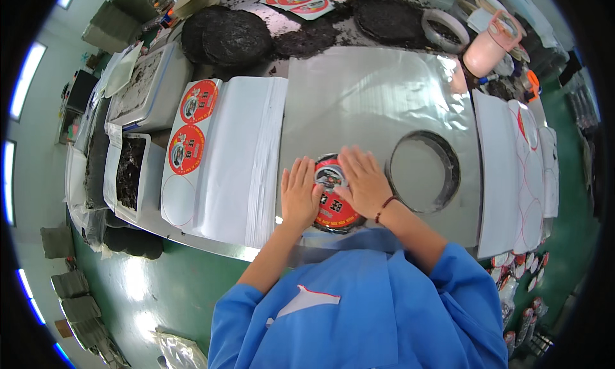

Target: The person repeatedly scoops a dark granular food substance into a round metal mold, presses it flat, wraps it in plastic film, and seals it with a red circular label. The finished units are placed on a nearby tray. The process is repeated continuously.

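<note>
A round, dark cake with a round red label (338,213) on top lies on the metal sheet (346,104), near the table's front edge. My left hand (300,193) rests flat over its left side, with the thumb on the label. Over the right side, my right hand (362,181) lies flat with its fingers a little apart; a dark bead bracelet is on that wrist. Parts of the label are hidden under both hands. Just right of my right hand stands a ring mould (449,172) with a dark inner wall, lying on the sheet.
Left are a white paper stack (245,153), a label sheet (190,124), an open tub of dark flakes (130,172) and a lidded box (158,85). Black cakes, apparently dried seaweed (235,35), lie behind. A pink bottle (485,52) and white sheets (495,177) are right.
</note>
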Tool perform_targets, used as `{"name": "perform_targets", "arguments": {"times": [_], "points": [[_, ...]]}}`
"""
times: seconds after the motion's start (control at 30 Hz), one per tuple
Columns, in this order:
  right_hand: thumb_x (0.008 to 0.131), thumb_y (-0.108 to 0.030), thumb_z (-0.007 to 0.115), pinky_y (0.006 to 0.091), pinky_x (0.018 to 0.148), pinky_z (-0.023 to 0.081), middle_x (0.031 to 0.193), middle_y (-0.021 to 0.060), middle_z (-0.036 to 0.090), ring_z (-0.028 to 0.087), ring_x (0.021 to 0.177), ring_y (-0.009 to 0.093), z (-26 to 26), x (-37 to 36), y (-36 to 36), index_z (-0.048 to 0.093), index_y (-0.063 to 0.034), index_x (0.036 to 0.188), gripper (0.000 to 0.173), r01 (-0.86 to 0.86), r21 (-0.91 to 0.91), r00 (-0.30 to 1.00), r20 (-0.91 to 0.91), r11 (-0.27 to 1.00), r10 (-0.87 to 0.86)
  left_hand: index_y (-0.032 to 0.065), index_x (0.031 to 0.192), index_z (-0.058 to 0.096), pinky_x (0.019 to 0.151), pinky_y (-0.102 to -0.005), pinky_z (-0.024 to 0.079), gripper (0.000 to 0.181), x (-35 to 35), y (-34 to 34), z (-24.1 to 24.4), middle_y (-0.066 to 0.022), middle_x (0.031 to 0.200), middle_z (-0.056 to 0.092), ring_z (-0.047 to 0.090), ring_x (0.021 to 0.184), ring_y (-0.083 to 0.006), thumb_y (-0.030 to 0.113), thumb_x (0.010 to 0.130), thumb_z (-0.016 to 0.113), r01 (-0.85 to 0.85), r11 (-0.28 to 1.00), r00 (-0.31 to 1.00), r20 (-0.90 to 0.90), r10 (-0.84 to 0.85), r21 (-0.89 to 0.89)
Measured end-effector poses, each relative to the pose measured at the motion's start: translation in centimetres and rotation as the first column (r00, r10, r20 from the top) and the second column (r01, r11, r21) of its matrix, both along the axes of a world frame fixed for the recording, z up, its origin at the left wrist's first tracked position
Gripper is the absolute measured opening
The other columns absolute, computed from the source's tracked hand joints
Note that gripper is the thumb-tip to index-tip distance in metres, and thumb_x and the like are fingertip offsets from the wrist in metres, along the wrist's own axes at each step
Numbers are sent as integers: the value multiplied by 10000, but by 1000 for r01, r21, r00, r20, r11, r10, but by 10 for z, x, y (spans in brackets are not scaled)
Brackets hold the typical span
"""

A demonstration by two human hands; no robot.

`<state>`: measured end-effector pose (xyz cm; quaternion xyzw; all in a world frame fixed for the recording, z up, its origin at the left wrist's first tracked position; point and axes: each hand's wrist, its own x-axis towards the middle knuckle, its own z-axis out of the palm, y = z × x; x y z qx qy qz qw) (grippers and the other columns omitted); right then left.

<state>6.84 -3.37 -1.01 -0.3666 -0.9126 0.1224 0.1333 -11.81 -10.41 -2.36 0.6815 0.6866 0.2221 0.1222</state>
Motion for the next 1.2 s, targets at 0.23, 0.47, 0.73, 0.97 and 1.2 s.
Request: {"name": "perform_targets", "arguments": {"times": [0.23, 0.47, 0.73, 0.97, 1.2], "points": [[828, -270, 757, 371, 1019, 407, 1328, 226, 500, 491, 1219, 240, 38, 83, -42, 408, 44, 1360, 710, -272, -886, 547, -464, 377, -697, -80, 1449, 241, 1062, -432, 323, 619, 42, 3, 24, -277, 1376, 325, 379, 1252, -391, 98, 901, 468, -87, 954, 904, 425, -45, 287], [931, -302, 603, 348, 901, 481, 1145, 98, 619, 603, 1042, 179, 87, 252, -58, 483, -30, 1302, 475, 68, -681, -270, -716, 730, -643, 17, 1358, 446, 1067, -433, 351, 610, 155, 56, 45, -171, 1361, 473, 435, 1281, -330, 331, 864, 620, 679, 689, 711, 8, -703, 252], [690, -295, 786, 371, 859, 356, 950, -8, 526, 500, 953, 197, 16, 222, -65, 628, -195, 829, 233, 173, -185, 977, -91, 967, -192, 71, 1217, 555, 986, -405, 429, 465, 126, 24, 14, -92, 1340, 528, 489, 1258, -254, 230, 796, 671, 685, 727, 662, -379, -647, -44], [798, -291, 698, 398, 787, 372, 894, 5, 527, 508, 908, 215, -4, 215, -49, 596, -173, 801, 157, 47, -182, 995, -76, 982, -61, 64, 1125, 619, 834, -382, 508, 360, 61, -30, 35, -87, 1158, 639, 609, 1078, -280, 136, 780, 694, 529, 848, 838, -164, -520, 13], [891, -171, 551, 486, 594, 452, 733, 140, 626, 616, 692, 381, 18, 171, 44, 534, -85, 966, 115, 70, -282, 997, -21, 957, -79, 64, 1112, 662, 613, -348, 475, 411, 79, -22, 170, -71, 883, 697, 653, 740, -249, 17, 707, 709, 766, 641, 551, 463, -695, 50]]}}
